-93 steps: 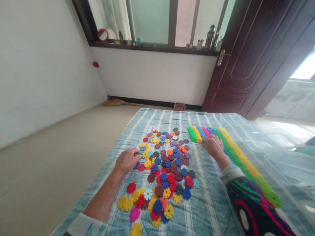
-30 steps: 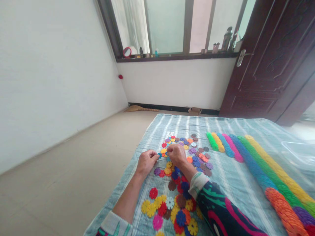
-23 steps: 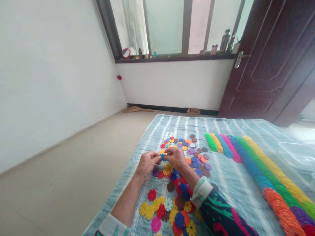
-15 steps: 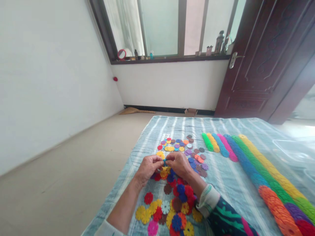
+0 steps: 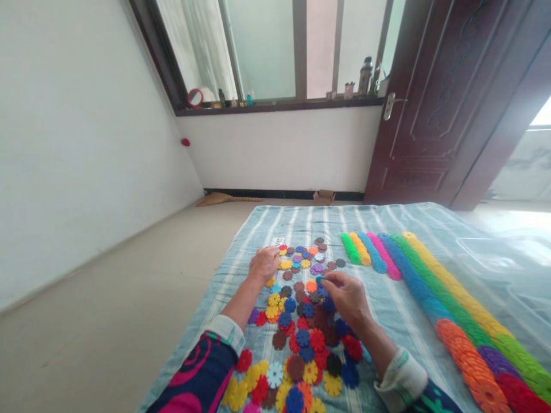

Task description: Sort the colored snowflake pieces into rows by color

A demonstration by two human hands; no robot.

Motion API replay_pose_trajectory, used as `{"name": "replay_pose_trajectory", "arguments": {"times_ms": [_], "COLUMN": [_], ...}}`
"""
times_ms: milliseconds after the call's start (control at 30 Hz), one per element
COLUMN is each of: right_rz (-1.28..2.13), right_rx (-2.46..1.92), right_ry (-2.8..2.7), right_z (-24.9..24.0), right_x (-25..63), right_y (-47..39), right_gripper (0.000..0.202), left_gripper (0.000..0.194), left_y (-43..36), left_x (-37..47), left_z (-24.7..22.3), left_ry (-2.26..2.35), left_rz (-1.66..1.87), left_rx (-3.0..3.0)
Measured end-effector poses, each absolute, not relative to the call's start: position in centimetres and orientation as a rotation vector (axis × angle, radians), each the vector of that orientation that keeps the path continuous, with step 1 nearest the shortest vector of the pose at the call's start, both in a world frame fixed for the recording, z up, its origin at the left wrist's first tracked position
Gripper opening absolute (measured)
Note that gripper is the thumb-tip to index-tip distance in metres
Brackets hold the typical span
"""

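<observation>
Loose notched plastic discs, among them a yellow disc (image 5: pixel 332 384) and a red disc (image 5: pixel 244 360), lie spread and overlapping on the striped cloth. At the far left of this spread, my left hand (image 5: pixel 264 265) is lowered with its fingers bent together beside a small red disc (image 5: pixel 283 247). Its fingertips are partly hidden, so whatever they hold does not show. My right hand (image 5: pixel 349 297) pinches a teal-blue disc (image 5: pixel 319 279) between thumb and fingers, over the right side of the pile.
Stacked discs lie in long colour rows, including a yellow row (image 5: pixel 456 287) and an orange row (image 5: pixel 469 361), on the right of the cloth (image 5: pixel 241 252). A clear plastic container (image 5: pixel 486 255) is at the right edge. A door (image 5: pixel 430 126) stands beyond.
My hands have parted from a shared pinch on a blue piece. The left moved up and left to the far discs; the right moved right with a blue disc. The view shifted slightly right.
</observation>
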State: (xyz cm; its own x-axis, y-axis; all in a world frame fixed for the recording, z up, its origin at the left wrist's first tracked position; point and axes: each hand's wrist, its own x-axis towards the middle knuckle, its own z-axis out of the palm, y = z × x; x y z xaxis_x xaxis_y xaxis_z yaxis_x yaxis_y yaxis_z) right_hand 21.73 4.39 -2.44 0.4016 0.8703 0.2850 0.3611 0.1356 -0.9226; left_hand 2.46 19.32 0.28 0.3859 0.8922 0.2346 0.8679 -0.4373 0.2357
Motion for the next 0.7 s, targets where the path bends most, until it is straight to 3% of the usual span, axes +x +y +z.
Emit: {"name": "replay_pose_trajectory", "arguments": {"times_ms": [367,533,700], "right_rz": [0.566,0.542,0.523], "right_rx": [-1.438,-1.428,-1.422], "right_ry": [-0.985,-0.99,-0.992], "right_z": [-3.2,-3.3,-3.6], "right_x": [23.1,23.1,23.2], "right_y": [5.0,5.0,5.1], "right_gripper": [0.025,0.025,0.025], "left_gripper": [0.026,0.031,0.023], "left_y": [18.0,19.0,19.9], "left_x": [0.1,1.4,2.0], "left_z": [0.5,0.9,1.3], "left_ry": [2.008,1.98,1.995], "left_rz": [0.309,0.288,0.217], "left_rx": [2.46,2.459,2.375]}}
